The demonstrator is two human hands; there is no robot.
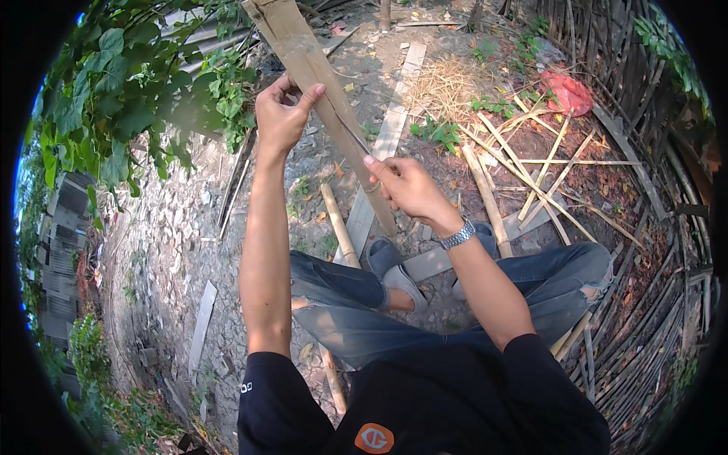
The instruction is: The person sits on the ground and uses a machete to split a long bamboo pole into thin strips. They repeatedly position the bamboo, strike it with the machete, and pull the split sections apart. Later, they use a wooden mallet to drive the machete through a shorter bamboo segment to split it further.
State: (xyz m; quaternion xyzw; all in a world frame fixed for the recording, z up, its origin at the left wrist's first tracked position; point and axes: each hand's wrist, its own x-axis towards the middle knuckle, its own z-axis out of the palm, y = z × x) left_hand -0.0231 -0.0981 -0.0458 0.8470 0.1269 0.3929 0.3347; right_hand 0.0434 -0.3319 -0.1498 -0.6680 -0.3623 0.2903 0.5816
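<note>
A long, flat wooden board (309, 62) slants in front of me, from the far left down toward my feet. My left hand (284, 115) is closed on its left edge, the thumb pressed on the face and the fingers partly behind it. My right hand (409, 186), with a metal-band watch (458, 234) at the wrist, is closed at the board's right edge lower down. From its thumb tip a thin, dark, blade-like strip (356, 138) runs up along the board; its grip end is hidden in the hand.
Bamboo poles (340, 227) lie on either side of my feet, and a flat plank (400, 106) stretches ahead. Right of it are loose bamboo strips (540, 189), straw (447, 89) and a red plastic bag (567, 92). A stick fence (644, 83) borders the right; leafy vines (114, 98) hang left.
</note>
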